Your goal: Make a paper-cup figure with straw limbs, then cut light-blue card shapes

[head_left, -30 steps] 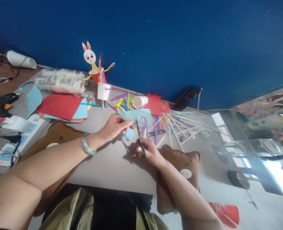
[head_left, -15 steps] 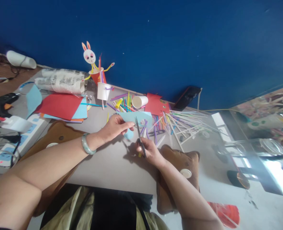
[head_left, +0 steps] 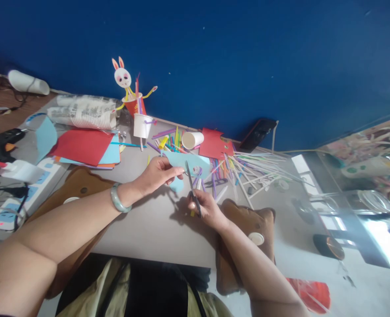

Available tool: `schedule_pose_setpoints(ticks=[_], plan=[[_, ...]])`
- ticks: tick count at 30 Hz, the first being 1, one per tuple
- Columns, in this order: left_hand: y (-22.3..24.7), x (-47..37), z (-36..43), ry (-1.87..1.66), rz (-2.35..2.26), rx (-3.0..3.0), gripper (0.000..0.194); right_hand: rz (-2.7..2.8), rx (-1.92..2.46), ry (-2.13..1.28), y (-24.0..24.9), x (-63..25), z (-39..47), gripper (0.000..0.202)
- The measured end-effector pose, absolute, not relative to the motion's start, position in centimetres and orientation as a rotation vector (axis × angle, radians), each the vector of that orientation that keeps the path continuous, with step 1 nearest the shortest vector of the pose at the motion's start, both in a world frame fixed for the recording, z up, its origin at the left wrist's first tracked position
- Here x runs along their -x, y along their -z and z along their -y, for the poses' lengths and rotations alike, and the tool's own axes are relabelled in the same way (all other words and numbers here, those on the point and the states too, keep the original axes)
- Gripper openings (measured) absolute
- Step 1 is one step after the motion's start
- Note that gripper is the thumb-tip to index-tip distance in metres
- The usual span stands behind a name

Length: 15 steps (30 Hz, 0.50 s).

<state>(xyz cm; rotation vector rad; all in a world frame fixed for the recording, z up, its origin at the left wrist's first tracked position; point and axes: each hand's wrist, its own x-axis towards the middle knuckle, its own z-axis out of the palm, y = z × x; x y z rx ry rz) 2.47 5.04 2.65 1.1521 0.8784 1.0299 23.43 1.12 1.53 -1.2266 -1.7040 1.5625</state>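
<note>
Between the thumb and fingers of my left hand [head_left: 161, 173] is a sheet of light blue paper [head_left: 195, 160], held above the table. My right hand [head_left: 207, 208] is closed around the handles of dark scissors [head_left: 191, 182]. Their blades point away from me and lie at the near edge of the paper, close to my left thumb. A small light blue paper piece [head_left: 176, 185] shows just below my left fingers; whether it hangs or lies on the table I cannot tell. Behind the paper are many coloured sticks [head_left: 247, 169] and a white paper cup [head_left: 192, 140] on its side.
A rabbit figure [head_left: 123, 78] in a red cup stands by the wall, a white cup [head_left: 142, 126] before it. Coloured sheets [head_left: 82, 145], a power strip [head_left: 23, 193] and a glue gun [head_left: 3, 143] lie left. Brown cushions [head_left: 247, 246] sit under both forearms; a glass jar [head_left: 373, 202] is right.
The paper has shifted very slightly in my left hand's grip, its left edge tilting a little. Both hands and the scissors stay almost in place.
</note>
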Motion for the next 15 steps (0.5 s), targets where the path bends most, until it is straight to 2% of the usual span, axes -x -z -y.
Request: schedule_pose_setpoints(ticks=[15], plan=[[-2.79,-2.25,-5.14,-1.061,-0.878,-1.185,0.028,1.719,1.234,-1.532,-1.2,-23.54,-1.13,0.06]])
